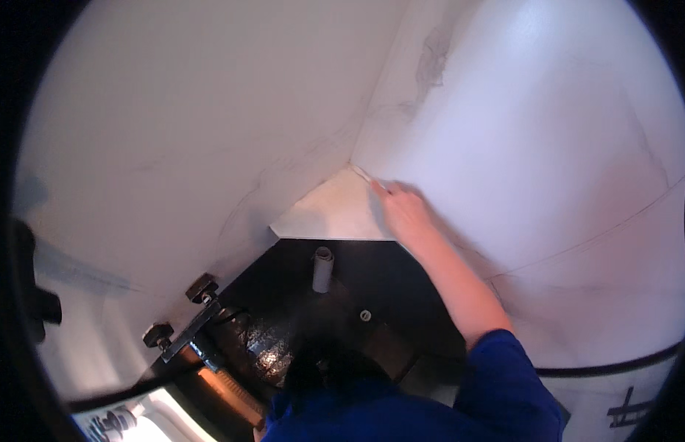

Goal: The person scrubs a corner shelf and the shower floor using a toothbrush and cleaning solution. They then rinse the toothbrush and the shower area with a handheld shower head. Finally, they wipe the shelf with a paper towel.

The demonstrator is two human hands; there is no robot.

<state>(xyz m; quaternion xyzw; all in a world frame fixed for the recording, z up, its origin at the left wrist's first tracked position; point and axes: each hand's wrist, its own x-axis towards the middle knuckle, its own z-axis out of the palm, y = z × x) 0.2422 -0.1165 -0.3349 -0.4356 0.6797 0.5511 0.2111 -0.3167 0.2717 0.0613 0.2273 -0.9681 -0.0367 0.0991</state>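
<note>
My right hand [406,214] is reaching forward to a pale corner shelf [331,206] set between two marbled wall panels. Its fingers are closed around a thin, pale stick-like tool [361,174], whose exact kind I cannot make out. The tool's far end touches or nearly touches the back corner, where the shelf meets the right panel. Of my left hand [260,433], just a sliver of skin shows at the lower edge. Its fingers are hidden, so any hold is unclear.
A dark bar fitting with two knobs [182,328] juts out at the lower left, near an orange-lit ribbed piece [228,390]. Below the shelf stands a grey rolled cylinder [322,271]. A small pale ring [365,315] lies on the dark, partly glossy floor [342,295].
</note>
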